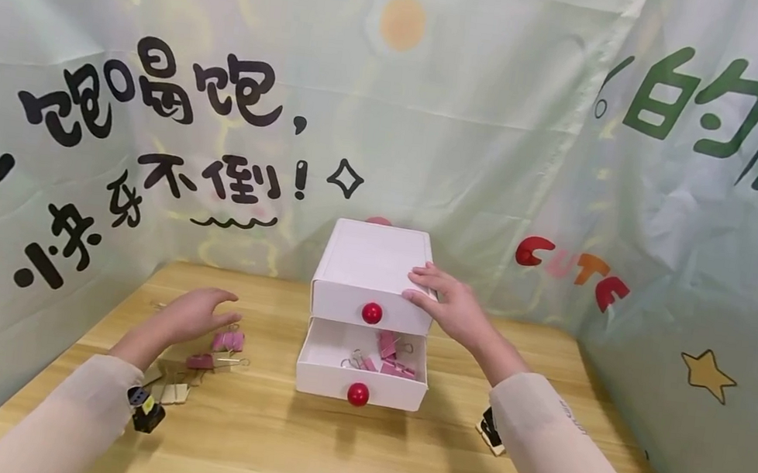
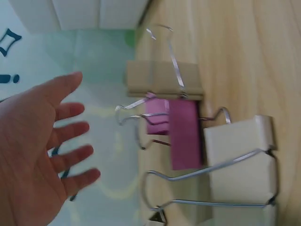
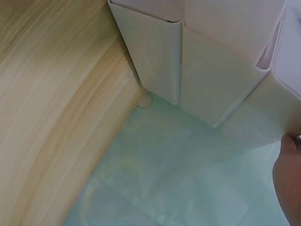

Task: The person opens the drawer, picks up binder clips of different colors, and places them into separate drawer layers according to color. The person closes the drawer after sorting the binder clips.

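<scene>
A white drawer unit (image 1: 377, 256) with red knobs stands on the table. One drawer (image 1: 328, 379) below the top one is pulled out, with several pink binder clips (image 1: 399, 368) inside. My right hand (image 1: 458, 312) rests on the unit's top right edge, its fingers over the top; in the right wrist view only part of that hand (image 3: 288, 176) shows. My left hand (image 1: 190, 316) hovers with spread fingers and holds nothing, near the pink binder clips (image 1: 228, 341) on the table. In the left wrist view, a pink binder clip (image 2: 186, 134) lies between a tan one (image 2: 162, 79) and a cream one (image 2: 237, 165).
More cream binder clips (image 1: 175, 393) lie by the left wrist, and a black and cream item (image 1: 491, 433) is partly hidden by the right sleeve. Printed cloth (image 1: 434, 118) hangs behind and along both sides of the wooden table (image 1: 243, 440).
</scene>
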